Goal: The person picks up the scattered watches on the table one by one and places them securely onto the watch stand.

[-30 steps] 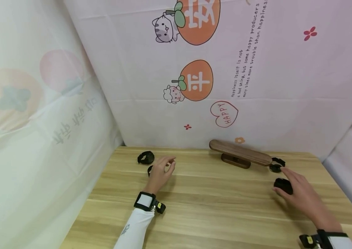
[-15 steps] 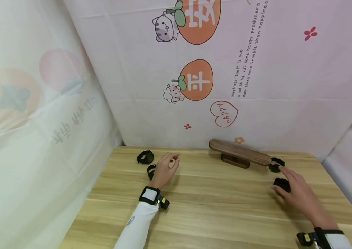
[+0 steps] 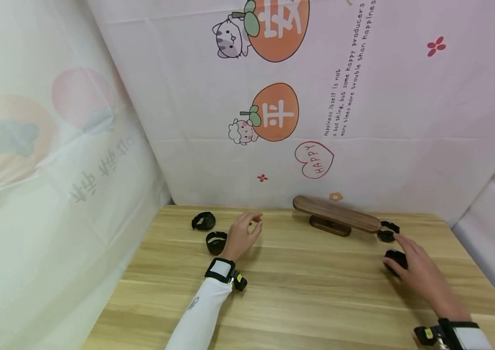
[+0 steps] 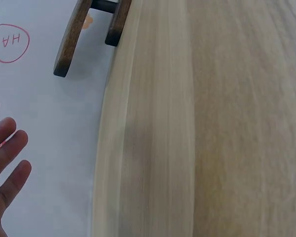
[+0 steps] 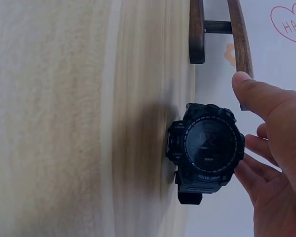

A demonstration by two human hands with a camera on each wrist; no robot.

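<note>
My left hand is held over the left part of the table with loosely bent fingers and holds nothing; the left wrist view shows its fingers apart. Just left of it stands a black watch with a looped strap, and behind that lies a second black watch. My right hand reaches over a black digital sport watch, thumb spread wide from the other fingers, some fingertips right at the watch's upper edge. Another black watch lies close beyond the right fingertips.
A dark wooden stand with a long top bar stands slantwise at the back, its right end beside the far right watch. The wood-grain table ends at a printed white cloth behind. More cloth hangs at both sides.
My left hand has moved to the right and slightly away from the body, uncovering the nearer left watch. The right hand and its watches have stayed nearly in place.
</note>
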